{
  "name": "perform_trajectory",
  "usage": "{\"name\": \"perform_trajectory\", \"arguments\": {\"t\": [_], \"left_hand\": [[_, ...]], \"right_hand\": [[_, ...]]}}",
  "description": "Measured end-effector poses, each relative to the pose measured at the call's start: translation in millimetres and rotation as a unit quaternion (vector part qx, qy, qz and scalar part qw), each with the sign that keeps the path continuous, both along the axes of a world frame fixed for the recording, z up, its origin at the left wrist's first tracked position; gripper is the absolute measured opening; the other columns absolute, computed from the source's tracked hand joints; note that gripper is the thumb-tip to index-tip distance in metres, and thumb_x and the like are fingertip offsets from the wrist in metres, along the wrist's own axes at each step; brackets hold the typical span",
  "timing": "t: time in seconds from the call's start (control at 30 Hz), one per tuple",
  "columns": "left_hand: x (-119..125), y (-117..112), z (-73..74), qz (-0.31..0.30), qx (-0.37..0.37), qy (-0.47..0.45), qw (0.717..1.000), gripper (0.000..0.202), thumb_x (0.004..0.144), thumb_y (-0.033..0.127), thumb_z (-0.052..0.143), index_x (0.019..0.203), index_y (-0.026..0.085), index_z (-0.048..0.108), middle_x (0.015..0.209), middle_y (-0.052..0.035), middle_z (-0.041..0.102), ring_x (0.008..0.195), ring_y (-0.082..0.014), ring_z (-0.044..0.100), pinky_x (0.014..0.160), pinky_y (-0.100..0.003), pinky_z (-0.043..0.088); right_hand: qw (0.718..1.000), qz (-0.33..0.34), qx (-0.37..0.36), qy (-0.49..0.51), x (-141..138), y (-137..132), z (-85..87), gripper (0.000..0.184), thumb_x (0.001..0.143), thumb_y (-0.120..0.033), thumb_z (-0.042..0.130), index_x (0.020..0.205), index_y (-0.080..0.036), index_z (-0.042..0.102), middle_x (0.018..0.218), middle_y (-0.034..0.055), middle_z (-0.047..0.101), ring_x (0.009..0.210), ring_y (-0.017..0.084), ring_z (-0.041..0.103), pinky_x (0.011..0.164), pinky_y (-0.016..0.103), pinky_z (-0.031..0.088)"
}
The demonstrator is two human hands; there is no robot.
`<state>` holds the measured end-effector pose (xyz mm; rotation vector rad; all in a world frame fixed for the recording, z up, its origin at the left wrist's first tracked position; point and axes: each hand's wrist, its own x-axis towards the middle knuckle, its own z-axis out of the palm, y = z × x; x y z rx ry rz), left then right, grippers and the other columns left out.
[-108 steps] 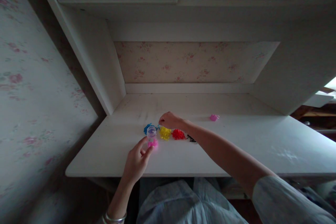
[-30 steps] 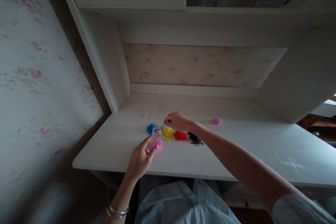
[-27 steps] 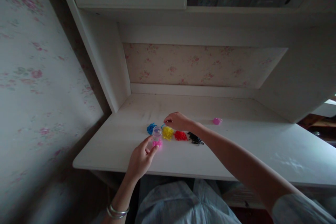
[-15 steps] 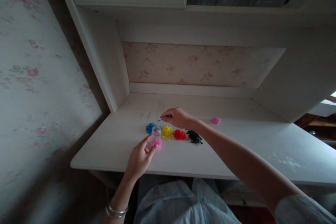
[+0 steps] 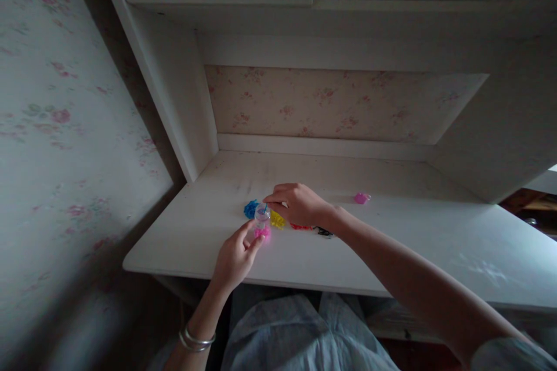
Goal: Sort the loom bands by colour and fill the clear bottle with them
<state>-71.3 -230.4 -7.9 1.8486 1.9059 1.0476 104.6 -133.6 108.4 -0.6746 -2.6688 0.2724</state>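
Observation:
My left hand (image 5: 235,255) grips a small clear round container (image 5: 261,215) between thumb and fingers, with pink bits (image 5: 263,232) at its base. My right hand (image 5: 298,204) is pinched on a small blue piece right above the container's mouth. On the white desk (image 5: 391,249) small heaps lie in a row: blue (image 5: 250,208), yellow (image 5: 277,220), then red (image 5: 300,226) and black (image 5: 322,232), both mostly hidden under my right hand and wrist.
A small pink lid-like piece (image 5: 361,197) lies alone further right on the desk. White side panels wall in the desk left and right, with a shelf of bottles overhead. Floral wallpaper runs behind and to the left. My lap is below the front edge.
My right hand lifted a small blue piece from beside the blue heap and carried it left and nearer, over the container. My left hand kept hold of the container.

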Motion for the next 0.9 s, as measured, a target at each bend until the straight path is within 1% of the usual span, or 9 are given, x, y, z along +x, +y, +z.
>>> {"name": "perform_trajectory", "arguments": {"t": [0.2, 0.3, 0.37, 0.47, 0.57, 0.6, 0.67, 0.77, 0.9], "left_hand": [[4.8, 0.2, 2.4, -0.011, -0.004, 0.002, 1.000, 0.049, 0.084, 0.049, 0.046, 0.119, 0.016, 0.054, 0.060, 0.0003, 0.062, 0.053, -0.0145, 0.058, 0.056, -0.024, 0.045], [14.2, 1.1, 3.7, -0.032, -0.005, -0.001, 0.999, 0.048, 0.085, 0.047, 0.046, 0.121, 0.016, 0.054, 0.062, 0.0002, 0.064, 0.052, -0.0134, 0.058, 0.057, -0.024, 0.045], [20.6, 2.6, 5.2, -0.049, -0.006, 0.001, 0.999, 0.047, 0.085, 0.045, 0.046, 0.122, 0.018, 0.053, 0.064, 0.0001, 0.066, 0.050, -0.0126, 0.057, 0.057, -0.024, 0.046], [20.3, 7.6, 8.1, -0.094, 0.000, -0.006, 0.996, 0.044, 0.084, 0.041, 0.049, 0.122, 0.020, 0.054, 0.089, -0.0041, 0.070, 0.058, -0.0119, 0.060, 0.062, -0.024, 0.049], [2.4, 16.1, 12.2, -0.144, -0.012, -0.013, 0.989, 0.041, 0.082, 0.036, 0.053, 0.120, 0.023, 0.055, 0.116, -0.0055, 0.063, 0.069, -0.0124, 0.063, 0.067, -0.023, 0.051], [-5.7, 19.8, 13.9, -0.140, -0.016, -0.004, 0.990, 0.039, 0.082, 0.035, 0.053, 0.119, 0.023, 0.056, 0.115, -0.0051, 0.064, 0.068, -0.0126, 0.063, 0.067, -0.023, 0.051], [-20.7, 28.0, 17.8, -0.091, 0.000, 0.039, 0.995, 0.035, 0.083, 0.033, 0.050, 0.115, 0.022, 0.058, 0.109, -0.0048, 0.066, 0.066, -0.0129, 0.062, 0.069, -0.024, 0.050], [-33.0, 41.5, 22.6, -0.037, 0.026, 0.149, 0.988, 0.028, 0.086, 0.034, 0.047, 0.107, 0.022, 0.062, 0.109, -0.0049, 0.065, 0.076, -0.0149, 0.063, 0.074, -0.026, 0.048], [-32.0, 56.7, 22.2, -0.033, -0.024, 0.266, 0.963, 0.026, 0.087, 0.034, 0.045, 0.105, 0.025, 0.062, 0.108, -0.0039, 0.062, 0.084, -0.0170, 0.063, 0.072, -0.026, 0.046]], "right_hand": [[0.996, -0.017, -0.057, 0.074, 8.7, -6.8, -13.3, 0.031, 0.091, -0.031, 0.045, 0.115, -0.022, 0.062, 0.091, 0.0059, 0.063, 0.081, 0.014, 0.058, 0.072, 0.024, 0.041], [0.986, -0.027, -0.117, 0.117, 13.8, -11.2, -24.6, 0.055, 0.080, -0.042, 0.060, 0.130, -0.021, 0.049, 0.107, 0.0089, 0.060, 0.088, 0.016, 0.058, 0.077, 0.028, 0.044], [0.980, -0.043, -0.152, 0.118, 16.2, -13.7, -33.0, 0.068, 0.072, -0.042, 0.068, 0.133, -0.022, 0.045, 0.111, 0.0087, 0.060, 0.090, 0.017, 0.059, 0.078, 0.029, 0.044], [0.969, -0.099, -0.192, 0.117, 18.3, -15.4, -44.4, 0.054, 0.071, -0.036, 0.068, 0.122, -0.023, 0.054, 0.101, 0.0049, 0.066, 0.083, 0.016, 0.062, 0.073, 0.026, 0.046], [0.958, -0.131, -0.218, 0.134, 19.8, -14.6, -52.1, 0.045, 0.070, -0.035, 0.069, 0.112, -0.024, 0.059, 0.095, 0.0026, 0.067, 0.077, 0.015, 0.062, 0.068, 0.024, 0.046], [0.956, -0.133, -0.221, 0.141, 20.0, -14.1, -54.0, 0.045, 0.069, -0.034, 0.070, 0.112, -0.024, 0.059, 0.095, 0.0023, 0.067, 0.077, 0.014, 0.062, 0.068, 0.023, 0.045], [0.955, -0.128, -0.222, 0.150, 19.7, -13.1, -56.8, 0.047, 0.067, -0.034, 0.072, 0.111, -0.024, 0.059, 0.094, 0.0016, 0.067, 0.075, 0.014, 0.062, 0.067, 0.023, 0.045], [0.958, -0.111, -0.217, 0.151, 16.7, -12.3, -59.4, 0.046, 0.065, -0.032, 0.073, 0.108, -0.023, 0.060, 0.089, 0.0004, 0.066, 0.073, 0.013, 0.060, 0.065, 0.022, 0.044], [0.960, -0.105, -0.211, 0.148, 12.7, -11.7, -60.7, 0.044, 0.064, -0.030, 0.074, 0.105, -0.022, 0.060, 0.086, 0.0001, 0.065, 0.073, 0.013, 0.058, 0.064, 0.022, 0.042]]}}
